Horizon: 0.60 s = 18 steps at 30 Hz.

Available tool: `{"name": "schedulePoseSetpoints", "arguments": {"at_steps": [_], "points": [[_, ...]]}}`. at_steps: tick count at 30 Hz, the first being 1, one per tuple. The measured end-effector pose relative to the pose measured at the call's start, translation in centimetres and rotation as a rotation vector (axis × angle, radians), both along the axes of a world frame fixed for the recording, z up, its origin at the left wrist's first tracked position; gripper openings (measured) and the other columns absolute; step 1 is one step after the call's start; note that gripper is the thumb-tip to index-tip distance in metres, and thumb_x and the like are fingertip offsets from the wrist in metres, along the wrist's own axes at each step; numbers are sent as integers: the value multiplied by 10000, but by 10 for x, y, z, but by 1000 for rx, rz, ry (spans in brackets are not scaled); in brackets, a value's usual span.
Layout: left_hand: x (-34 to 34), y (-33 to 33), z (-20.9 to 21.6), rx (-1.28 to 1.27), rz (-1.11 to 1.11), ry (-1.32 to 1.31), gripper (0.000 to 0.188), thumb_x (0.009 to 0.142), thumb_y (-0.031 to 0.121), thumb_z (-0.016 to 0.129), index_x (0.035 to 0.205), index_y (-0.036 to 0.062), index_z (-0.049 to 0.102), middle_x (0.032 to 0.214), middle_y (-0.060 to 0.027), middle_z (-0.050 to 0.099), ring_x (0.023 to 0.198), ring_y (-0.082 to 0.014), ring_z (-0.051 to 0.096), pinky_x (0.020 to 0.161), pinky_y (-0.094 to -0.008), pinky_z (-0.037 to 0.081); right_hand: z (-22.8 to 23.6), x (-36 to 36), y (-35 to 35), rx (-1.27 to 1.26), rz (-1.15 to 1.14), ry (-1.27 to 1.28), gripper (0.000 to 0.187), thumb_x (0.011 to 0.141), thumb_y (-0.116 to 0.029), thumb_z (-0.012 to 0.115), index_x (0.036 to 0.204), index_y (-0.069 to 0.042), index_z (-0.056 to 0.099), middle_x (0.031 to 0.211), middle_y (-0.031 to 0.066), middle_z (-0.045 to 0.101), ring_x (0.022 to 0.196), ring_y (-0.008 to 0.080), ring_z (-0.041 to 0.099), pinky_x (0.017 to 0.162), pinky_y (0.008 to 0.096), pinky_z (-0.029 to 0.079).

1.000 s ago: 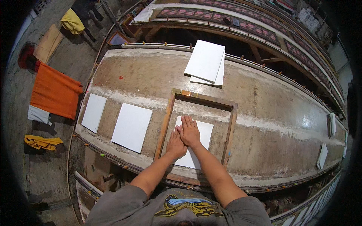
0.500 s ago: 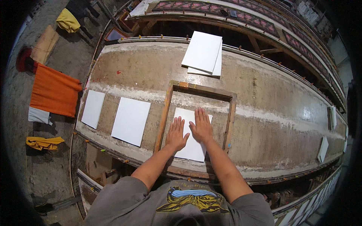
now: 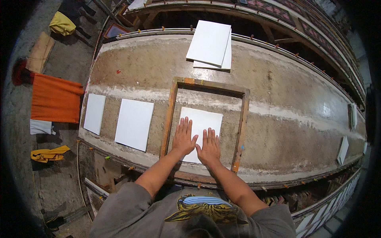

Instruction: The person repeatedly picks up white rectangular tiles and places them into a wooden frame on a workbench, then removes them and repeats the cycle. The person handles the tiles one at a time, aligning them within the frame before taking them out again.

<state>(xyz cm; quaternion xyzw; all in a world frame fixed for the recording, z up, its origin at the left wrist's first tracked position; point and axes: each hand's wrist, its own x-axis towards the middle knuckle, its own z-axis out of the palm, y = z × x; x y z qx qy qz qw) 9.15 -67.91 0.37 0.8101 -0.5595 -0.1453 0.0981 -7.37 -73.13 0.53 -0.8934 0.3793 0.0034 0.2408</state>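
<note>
While left hand (image 3: pixel 183 139) and right hand (image 3: pixel 208 150) rest flat, grip unclosed, the sheet (image 3: pixel 201 122) beneath, probably light, is best held by its far edge (image 3: pixel 202 112).

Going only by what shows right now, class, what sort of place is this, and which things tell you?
Probably a workshop, perhaps for printing: a long, stained worktable, a wooden frame around a flat white panel, and pink-patterned strips beyond.
</note>
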Motion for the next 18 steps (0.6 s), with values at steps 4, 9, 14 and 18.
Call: {"name": "schedulePoseSetpoints", "arguments": {"at_steps": [4, 9, 14, 18], "points": [[0, -2, 3, 18, 7, -18, 772, 1025, 443, 455, 1596, -10, 202, 1681, -235, 117, 1568, -383, 73, 1265, -515, 93, 0, 3, -2, -37, 2, -30, 799, 1026, -491, 454, 1606, -9, 190, 1669, 239, 163, 1559, 376, 129, 1255, 519, 129], [10, -6, -21, -33, -62, -46, 814, 1002, 447, 501, 1578, -51, 214, 1667, -275, 122, 1555, -444, 57, 1246, -566, 108, -8, -4, -5, -95, -7, -120, 786, 1023, -504, 468, 1609, -41, 220, 1675, 222, 160, 1556, 375, 138, 1256, 512, 123], [23, 20, 3, 31, -44, -44, 870, 952, 444, 599, 1583, -24, 224, 1660, -274, 146, 1546, -456, 85, 1240, -578, 106, 26, -52, -6, -170, -90, 66, 820, 972, -499, 580, 1585, -44, 282, 1631, 243, 262, 1534, 395, 192, 1218, 536, 211], [34, 79, 20, -131, 102, -45, 844, 892, 327, 709, 1560, 12, 300, 1616, -281, 238, 1476, -484, 239, 1197, -551, 245, 33, -120, -3, -252, -370, 211, 874, 893, -440, 709, 1561, -47, 305, 1521, 250, 405, 1424, 415, 375, 1116, 545, 359]]}}
